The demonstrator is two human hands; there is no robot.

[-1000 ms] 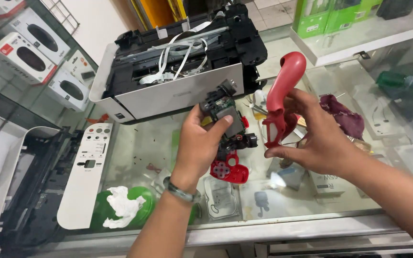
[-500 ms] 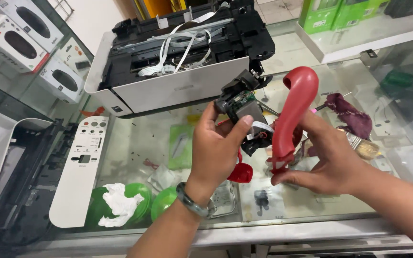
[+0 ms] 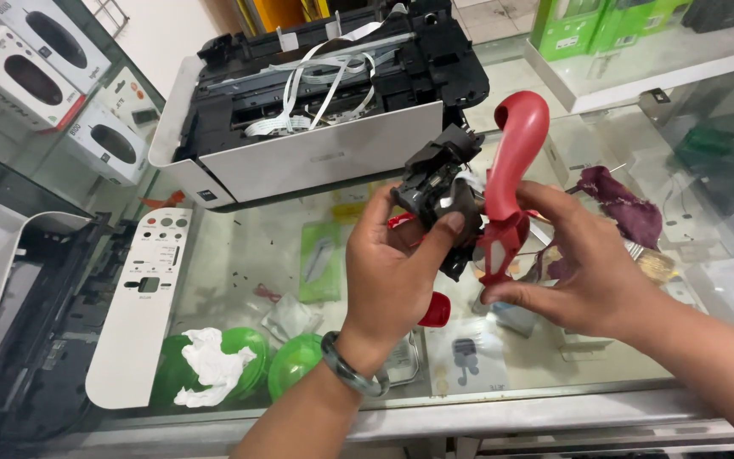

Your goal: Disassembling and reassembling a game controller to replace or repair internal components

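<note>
My left hand (image 3: 397, 268) grips a small black printer part (image 3: 437, 191), a carriage-like block with metal bits, held up over the glass counter (image 3: 248, 255). My right hand (image 3: 584, 272) holds a red plastic handle (image 3: 511, 174), curved and upright, with its lower end pinched between thumb and fingers. The red handle's base touches the black part. A grey bangle sits on my left wrist. A red rounded piece (image 3: 437, 311) shows just below my left hand.
An opened white and black printer (image 3: 316, 110) with loose ribbon cables sits at the back. A white control panel (image 3: 142, 306) and a printer cover (image 3: 10, 323) lie left. Green bowls with white tissue (image 3: 214, 365) stand at the front. A purple cloth (image 3: 618, 204) lies right. Boxes sit under the glass.
Both hands have lifted the black part and the red handle higher and closer together. The camera view has shifted slightly, so the printer sits lower in the frame.
</note>
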